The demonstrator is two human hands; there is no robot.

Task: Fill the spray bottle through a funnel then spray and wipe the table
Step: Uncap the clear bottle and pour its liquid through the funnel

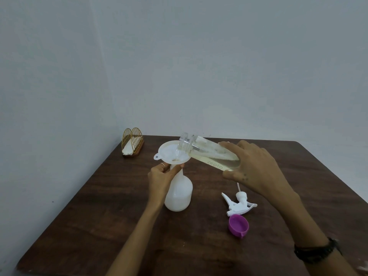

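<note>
Dark wooden table [99, 226] against plain grey wall [179, 56], corner napkin holder [132, 141].

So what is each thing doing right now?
Spray bottle: upright, uncapped, partly filled.
Funnel: sitting in the bottle's neck.
Clear bottle: tilted, open, pouring.
Spray head: off, lying on the table.
Purple cap: off, lying open.
Left hand: holds the neck.
Right hand: holds the clear bottle.
</note>
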